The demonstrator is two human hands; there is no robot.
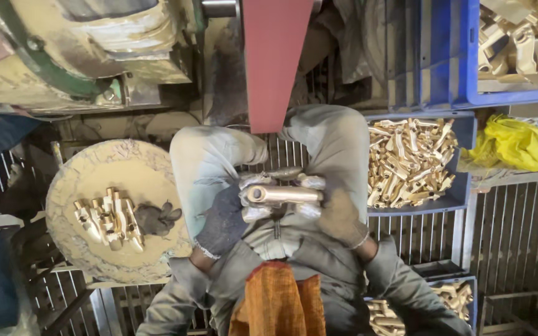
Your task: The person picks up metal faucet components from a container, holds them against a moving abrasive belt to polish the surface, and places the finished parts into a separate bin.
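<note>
My two gloved hands hold one brass lever-shaped casting (284, 195) level in front of my lap. My left hand (226, 219), in a dark worn glove, grips its left end, where a round socket shows. Gripping the right end is my right hand (336, 211), in a brown dusty glove. The casting lies just below the lower end of a red-brown abrasive belt (274, 62) that runs upward to a roller. My knees in grey trousers flank the belt.
A dusty round stand (104, 171) at the left carries several brass castings (108, 221). A blue-grey tray (462, 186) of brass castings sits at the right, a blue crate (468, 74) of more above it, and a yellow bag (518, 144) beside. Metal grating covers the floor.
</note>
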